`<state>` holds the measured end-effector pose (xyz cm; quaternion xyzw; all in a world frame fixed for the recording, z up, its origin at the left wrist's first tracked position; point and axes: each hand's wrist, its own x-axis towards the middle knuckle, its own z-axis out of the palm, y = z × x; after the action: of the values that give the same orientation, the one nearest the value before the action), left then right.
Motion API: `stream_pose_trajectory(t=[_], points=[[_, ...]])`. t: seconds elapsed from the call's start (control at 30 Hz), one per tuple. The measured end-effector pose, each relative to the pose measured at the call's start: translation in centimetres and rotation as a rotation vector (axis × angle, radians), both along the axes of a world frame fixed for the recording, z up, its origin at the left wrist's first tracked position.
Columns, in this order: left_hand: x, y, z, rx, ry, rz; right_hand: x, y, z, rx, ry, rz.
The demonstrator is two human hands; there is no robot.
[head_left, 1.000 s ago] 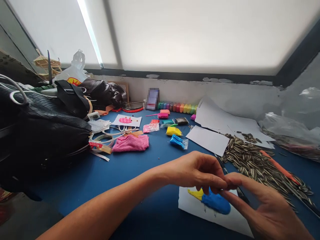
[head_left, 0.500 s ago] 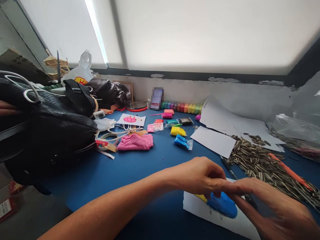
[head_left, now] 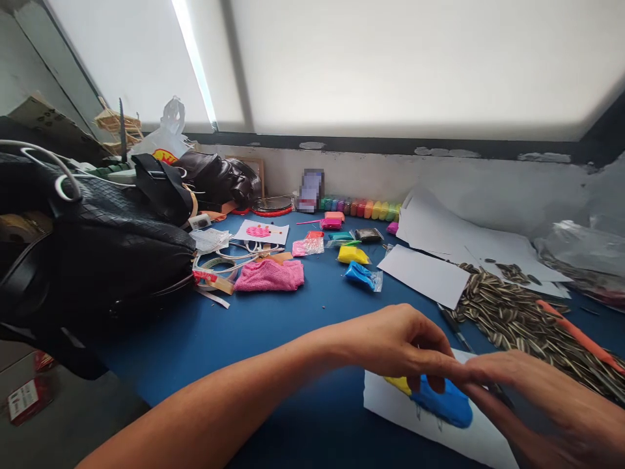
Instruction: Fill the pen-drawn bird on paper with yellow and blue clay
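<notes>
A white sheet of paper (head_left: 388,404) lies near the table's front edge, carrying a flattened patch of blue clay (head_left: 448,407) beside a smaller yellow clay patch (head_left: 398,385). Two small drawn marks show below the blue. Over the sheet, my left hand (head_left: 415,345) is bent with its fingers curled down, partly covering the clay. My right hand (head_left: 541,397) comes in from the right, thumb and forefinger closed together. The fingertips of both hands meet above the blue patch. Whatever lies between them is too small or hidden to make out.
Striped sunflower seeds (head_left: 508,312) are heaped at the right, an orange-handled tool (head_left: 581,332) across them. Bagged blue clay (head_left: 361,276), bagged yellow clay (head_left: 352,255) and a pink cloth (head_left: 269,275) lie mid-table. A black bag (head_left: 97,260) fills the left side.
The view has turned slightly left, so everything sits a little further right. My hands stay joined at the fingertips over the sheet, with hardly any shift between them.
</notes>
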<state>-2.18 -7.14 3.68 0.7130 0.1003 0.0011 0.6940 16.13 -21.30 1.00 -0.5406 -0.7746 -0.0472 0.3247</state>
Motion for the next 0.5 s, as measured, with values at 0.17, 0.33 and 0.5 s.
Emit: stream_pose_trajectory(t=[0.17,0.33,0.5], points=[[0.0,0.4,-0.1,-0.045,-0.031,0.009,0.2,0.1,-0.1,-0.002,0.016,-0.032],[0.1,0.7,-0.5,-0.097,-0.048,-0.012,1.0,0.2,-0.6,0.002,0.016,-0.03],[0.1,0.5,-0.5,-0.102,-0.045,0.007,1.3,0.1,-1.0,-0.012,0.0,0.009]])
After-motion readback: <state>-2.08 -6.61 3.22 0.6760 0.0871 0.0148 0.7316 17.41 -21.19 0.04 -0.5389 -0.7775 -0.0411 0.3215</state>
